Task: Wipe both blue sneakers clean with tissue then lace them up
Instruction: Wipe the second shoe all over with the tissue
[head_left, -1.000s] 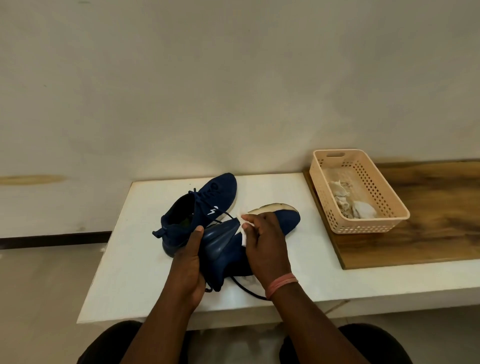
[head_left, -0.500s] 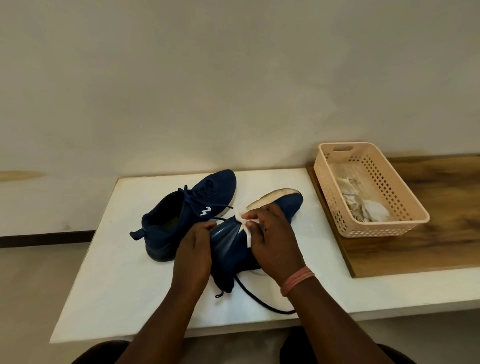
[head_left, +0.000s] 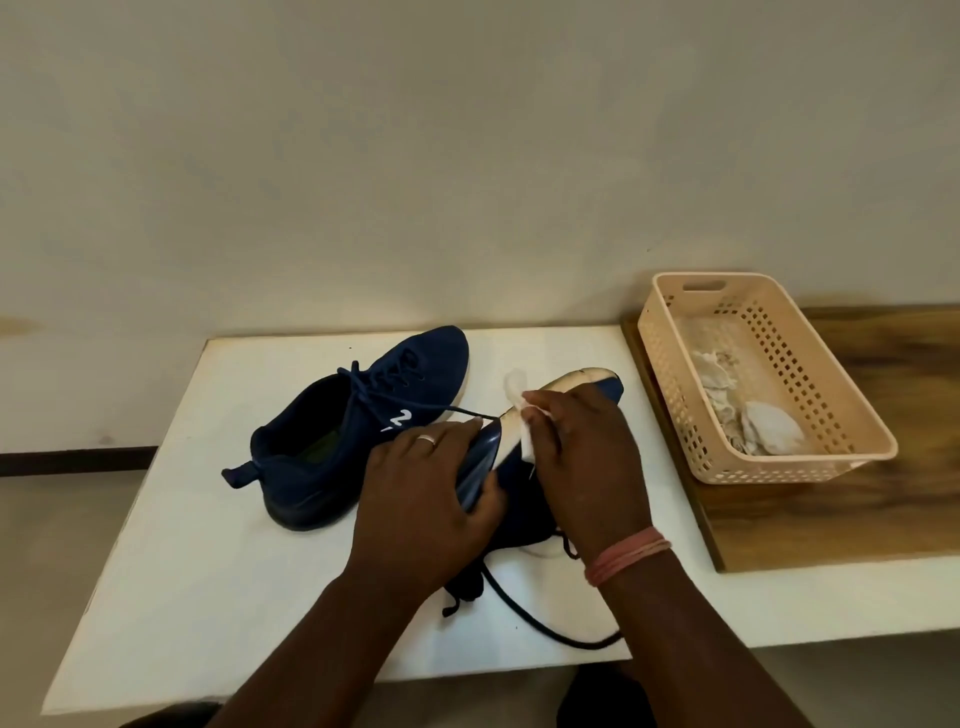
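Meanwhile, One Sole Is Wiped While the Other Sneaker Waits

Broadly, the scene is carried by a white rectangular tabletop (head_left: 218, 545), set against a pale wall, with a brown wooden board (head_left: 857, 519) butted against its right edge. On that board a peach perforated plastic basket (head_left: 810, 467) is stood, and crumpled, soiled-looking tissues (head_left: 748, 415) are seen lying inside it; it is judged to be kept there as a bin, near the wiping hand but clear of the work.

Two dark blue knit sneakers are found on the white top. The left blue sneaker (head_left: 343, 436) is rested upright on its sole, toe pointed away, with its laces threaded and loose ends trailing. It is touched by neither hand. Just beside it, the right blue sneaker (head_left: 524, 499) is tipped onto its side so that its pale, scuffed sole is turned upward, presumably to expose the dirt. Its dark lace (head_left: 545, 618) is left slack across the table near the front edge.

The tipped sneaker is steadied by the left hand (head_left: 426, 499), whose fingers and thumb are wrapped around the heel end, clamped on the shoe so that it does not slide under pressure. A small white folded tissue (head_left: 524, 436) is pinched in the curled fingers of the right hand (head_left: 587, 462) and pressed against the sole's edge.

Wiping is judged to be in progress on this shoe; lacing is not yet begun.
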